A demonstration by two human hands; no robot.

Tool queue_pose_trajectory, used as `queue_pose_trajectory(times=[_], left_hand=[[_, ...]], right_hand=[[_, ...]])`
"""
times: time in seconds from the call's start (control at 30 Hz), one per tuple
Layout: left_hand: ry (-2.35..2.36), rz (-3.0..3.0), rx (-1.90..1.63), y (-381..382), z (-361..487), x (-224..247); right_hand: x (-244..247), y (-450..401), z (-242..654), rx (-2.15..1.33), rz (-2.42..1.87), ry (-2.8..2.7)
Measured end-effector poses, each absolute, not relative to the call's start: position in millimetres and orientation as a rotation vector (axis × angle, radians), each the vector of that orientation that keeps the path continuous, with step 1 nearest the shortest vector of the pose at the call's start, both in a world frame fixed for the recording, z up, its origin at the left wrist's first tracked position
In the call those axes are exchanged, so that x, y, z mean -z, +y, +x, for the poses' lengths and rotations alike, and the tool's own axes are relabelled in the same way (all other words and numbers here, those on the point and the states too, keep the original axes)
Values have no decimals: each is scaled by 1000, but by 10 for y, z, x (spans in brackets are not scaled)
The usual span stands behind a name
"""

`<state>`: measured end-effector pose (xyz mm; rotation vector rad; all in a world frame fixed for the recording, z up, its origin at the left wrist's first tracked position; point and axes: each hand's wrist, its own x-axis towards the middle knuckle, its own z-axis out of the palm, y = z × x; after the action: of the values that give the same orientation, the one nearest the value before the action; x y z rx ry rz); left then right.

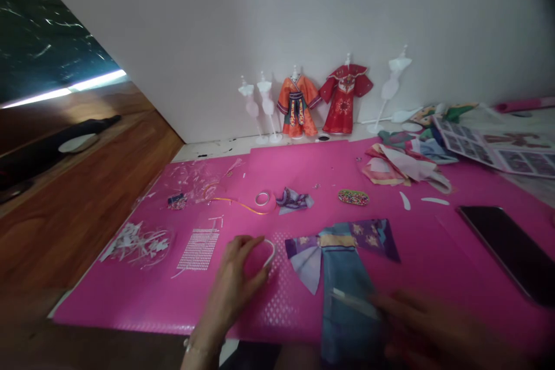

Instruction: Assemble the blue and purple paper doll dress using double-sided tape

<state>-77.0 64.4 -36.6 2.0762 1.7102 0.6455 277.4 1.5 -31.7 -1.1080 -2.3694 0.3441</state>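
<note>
My left hand [236, 277] is over the pink mat, thumb and forefinger closed on a thin white curved strip [272, 253]. Beside it lies a doll-sized robe [344, 266], teal with purple patterned sleeves and a pale waistband. My right hand [425, 324], smeared by motion, is over the robe's lower right. A slim pale tool [353, 302] juts from its fingers across the skirt; its exact kind is too blurred to make out. Left of my left hand is a sheet of small white beads or gems [200, 248].
Dressed mini mannequins in orange [298, 105] and red [346, 98] stand by the wall, with bare white ones [392, 87] beside them. A phone [507, 248], fabric scraps [394, 165], a tape roll [262, 199], a colourful oval case [353, 197] and white trimmings [136, 245] lie around.
</note>
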Motion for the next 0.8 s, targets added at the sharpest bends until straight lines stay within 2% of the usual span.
queue_pose_trajectory(times=[0.1,0.3,0.4,0.53,0.8], left_hand=[[1930,2213,-549,746,-883,554],[1932,2220,-648,709,-770,574],[1636,2046,-939,549,-495,378],[1216,1612,-776,353,-128,101],[1141,1379,-689,353,35,22]], right_hand=[[308,47,2727,-370,-1083,-2387],[227,89,2651,-320,-1062,-2485],[121,126,2586,-257,-1045,-2518],[18,178,2509,-155,-1003,-2538],[22,162,2520,-132,-1026,-2561]])
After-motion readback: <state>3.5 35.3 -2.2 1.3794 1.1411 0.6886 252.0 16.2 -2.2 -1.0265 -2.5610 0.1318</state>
